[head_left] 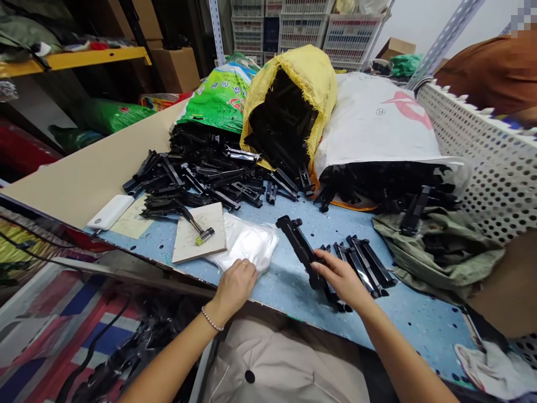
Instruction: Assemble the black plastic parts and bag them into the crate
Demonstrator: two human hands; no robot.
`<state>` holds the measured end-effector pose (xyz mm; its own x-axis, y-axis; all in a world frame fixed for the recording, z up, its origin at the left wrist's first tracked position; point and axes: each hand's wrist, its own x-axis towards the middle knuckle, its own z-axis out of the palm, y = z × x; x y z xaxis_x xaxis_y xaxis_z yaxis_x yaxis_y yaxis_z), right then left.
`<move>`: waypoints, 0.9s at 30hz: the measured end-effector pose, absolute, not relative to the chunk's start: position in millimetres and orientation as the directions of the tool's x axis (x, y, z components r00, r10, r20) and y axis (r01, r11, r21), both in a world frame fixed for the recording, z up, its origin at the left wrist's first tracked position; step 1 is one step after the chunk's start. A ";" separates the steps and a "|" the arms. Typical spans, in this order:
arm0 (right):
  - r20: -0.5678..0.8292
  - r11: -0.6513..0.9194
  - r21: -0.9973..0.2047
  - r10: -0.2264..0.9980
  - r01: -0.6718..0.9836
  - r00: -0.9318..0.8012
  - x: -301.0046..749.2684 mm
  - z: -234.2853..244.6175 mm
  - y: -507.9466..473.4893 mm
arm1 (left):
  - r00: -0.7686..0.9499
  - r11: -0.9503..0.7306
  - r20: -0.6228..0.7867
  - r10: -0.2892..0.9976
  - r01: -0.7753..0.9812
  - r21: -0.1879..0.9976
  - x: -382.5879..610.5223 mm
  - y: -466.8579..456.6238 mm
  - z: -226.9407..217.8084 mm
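My right hand [342, 280] grips a long black part with stepped ends [300, 246], holding it tilted above the blue tabletop [289, 302]. Just beyond that hand, several similar black parts [363, 260] lie side by side. My left hand [238, 284] is at the near edge of a stack of clear plastic bags [249, 240], its fingers closed together on the plastic; the fingertips are partly hidden. Left of the bags is a pale square board [201, 215] with a small hammer-like tool [195, 224] on it.
A heap of black parts [210, 179] spreads in front of a green sack [222, 92], a yellow sack [325, 73] and a white sack [377, 120]. A white perforated basket [482, 162] stands at right. A white power bank-like box [111, 211] lies left.
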<state>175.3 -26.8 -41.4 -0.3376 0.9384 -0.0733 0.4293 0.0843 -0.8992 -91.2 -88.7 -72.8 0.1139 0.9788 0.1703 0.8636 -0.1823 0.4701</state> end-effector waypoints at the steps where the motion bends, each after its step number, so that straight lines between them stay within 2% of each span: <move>1: -0.122 -0.004 -0.944 0.933 0.331 -0.339 171.7 -43.7 -33.5 | 0.078 -0.136 0.121 0.990 0.782 0.609 -98.5 -83.8 -72.9; 3: -0.213 -0.186 -0.977 0.898 0.108 -0.384 162.6 -47.1 -46.4 | -0.003 0.004 -0.003 1.000 0.549 0.836 -111.2 -77.0 -73.4; 5: -0.290 -0.359 -0.931 0.838 -0.067 -0.462 149.6 -49.3 -57.6 | -0.069 0.127 -0.110 0.992 0.324 0.938 -116.7 -73.7 -74.2; 8: -0.382 -0.551 -0.811 0.754 -0.197 -0.535 122.9 -51.5 -66.9 | -0.119 0.255 -0.249 0.961 0.043 0.966 -112.7 -72.2 -74.8; 10: -0.410 -0.617 -0.746 0.721 -0.250 -0.558 103.0 -53.9 -66.4 | -0.104 0.307 -0.317 0.943 -0.102 0.946 -107.4 -71.7 -74.2; 12: -0.405 -0.637 -0.718 0.709 -0.279 -0.578 84.9 -57.8 -61.2 | -0.097 0.309 -0.322 0.942 -0.129 0.942 -104.1 -70.9 -72.7; 15: -0.369 -0.586 -0.757 0.749 -0.290 -0.550 69.6 -65.0 -50.9 | -0.132 0.278 -0.295 0.947 -0.132 0.952 -106.7 -69.2 -69.3; 20: -0.348 -0.442 -0.841 0.884 -0.313 -0.312 80.5 -64.8 -52.4 | -0.227 0.205 -0.229 0.947 -0.125 0.971 -119.8 -67.7 -62.0; 27: -0.294 -0.464 -0.822 0.843 -0.330 -0.451 64.0 -53.1 -61.7 | -0.155 0.054 -0.032 0.987 0.138 0.989 -106.8 -66.9 -65.4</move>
<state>64.0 -61.7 -53.1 -0.4515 0.8425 -0.2938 -0.3301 -0.4637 -0.8222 -106.8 -66.9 -65.4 -0.1554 0.9873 -0.0324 0.1378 0.0542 0.9890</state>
